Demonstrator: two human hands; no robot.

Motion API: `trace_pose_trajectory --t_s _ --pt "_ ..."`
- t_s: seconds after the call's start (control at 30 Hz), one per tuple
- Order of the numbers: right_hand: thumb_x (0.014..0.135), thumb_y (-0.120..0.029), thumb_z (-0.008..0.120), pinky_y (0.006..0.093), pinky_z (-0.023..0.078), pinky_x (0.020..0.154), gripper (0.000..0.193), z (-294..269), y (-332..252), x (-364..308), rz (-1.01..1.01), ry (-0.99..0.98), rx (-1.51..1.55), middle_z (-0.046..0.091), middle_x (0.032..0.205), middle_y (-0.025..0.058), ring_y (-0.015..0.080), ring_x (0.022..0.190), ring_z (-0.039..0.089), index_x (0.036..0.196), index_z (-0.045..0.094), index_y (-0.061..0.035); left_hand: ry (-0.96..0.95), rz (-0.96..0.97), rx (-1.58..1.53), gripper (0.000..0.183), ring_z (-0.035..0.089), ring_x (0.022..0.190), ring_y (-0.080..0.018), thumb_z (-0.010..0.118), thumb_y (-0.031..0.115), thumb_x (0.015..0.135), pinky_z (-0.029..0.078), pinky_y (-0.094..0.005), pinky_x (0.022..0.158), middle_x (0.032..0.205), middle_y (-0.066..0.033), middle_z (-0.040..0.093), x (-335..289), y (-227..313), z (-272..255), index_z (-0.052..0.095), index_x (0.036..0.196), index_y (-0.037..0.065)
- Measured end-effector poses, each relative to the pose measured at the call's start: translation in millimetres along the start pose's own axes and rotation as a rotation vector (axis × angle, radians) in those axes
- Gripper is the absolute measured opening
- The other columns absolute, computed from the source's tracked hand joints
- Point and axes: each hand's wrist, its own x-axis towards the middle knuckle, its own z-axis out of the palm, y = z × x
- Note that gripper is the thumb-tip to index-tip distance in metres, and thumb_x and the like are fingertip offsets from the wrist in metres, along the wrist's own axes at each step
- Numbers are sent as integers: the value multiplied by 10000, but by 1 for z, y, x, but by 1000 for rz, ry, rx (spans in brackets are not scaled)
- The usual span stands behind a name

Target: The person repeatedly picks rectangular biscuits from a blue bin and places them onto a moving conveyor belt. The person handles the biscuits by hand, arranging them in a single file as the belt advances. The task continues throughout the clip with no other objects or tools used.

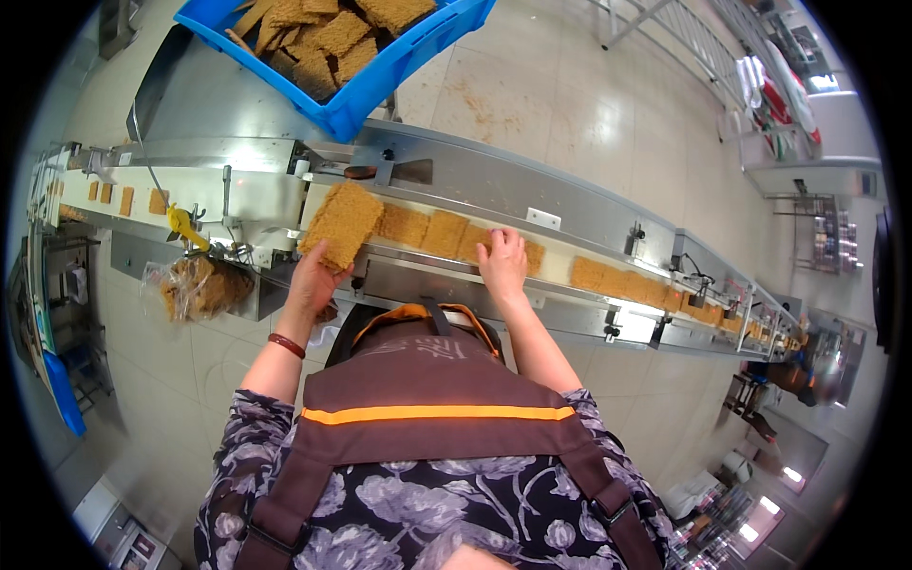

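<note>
My left hand [319,281] grips a brown, crumbly square slab [344,224] by its near edge and holds it over the conveyor belt [559,263]. Whether this is one slab or several stacked together, I cannot tell. To its right, similar flat squares [444,234] lie in a row along the pale belt. My right hand [504,260] rests over that row with fingers slightly apart, its fingertips touching a square. The surface under its palm is hidden. More squares [617,281] continue down the belt to the right.
A blue crate [351,116] full of brown slabs stands beyond the belt. Metal rails [475,195] border the belt. Left of me are a yellow clamp-like fitting [185,228], a plastic bag of brown pieces [204,288] and spaced squares [127,200] on another belt section.
</note>
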Motion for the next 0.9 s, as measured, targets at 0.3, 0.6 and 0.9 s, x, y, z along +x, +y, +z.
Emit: trace_pose_trajectory --t_s 0.3,0.6,0.9 --pt "757 -315 733 430 421 835 398 4 8 9 191 101 -40 576 1095 83 273 1034 529 1033 581 -73 -117 -111 24 402 595 1048 -226 537 271 944 524 -404 809 1213 -75 573 -1 -30 16 435 1294 100" --pt "812 -106 676 307 537 675 316 -18 93 -18 716 138 887 582 903 80 157 778 599 1070 509 -34 -149 -186 113 402 595 1074 -221 508 263 952 522 -399 826 1211 -75 588 -2 -46 39 440 1302 80" --pt "884 -314 641 319 482 810 363 -47 74 -33 358 -1 454 606 1074 92 176 959 588 1060 585 -2 -308 -260 199 444 585 1096 -208 589 197 906 492 -379 897 1215 -82 585 2 -63 82 450 1304 60"
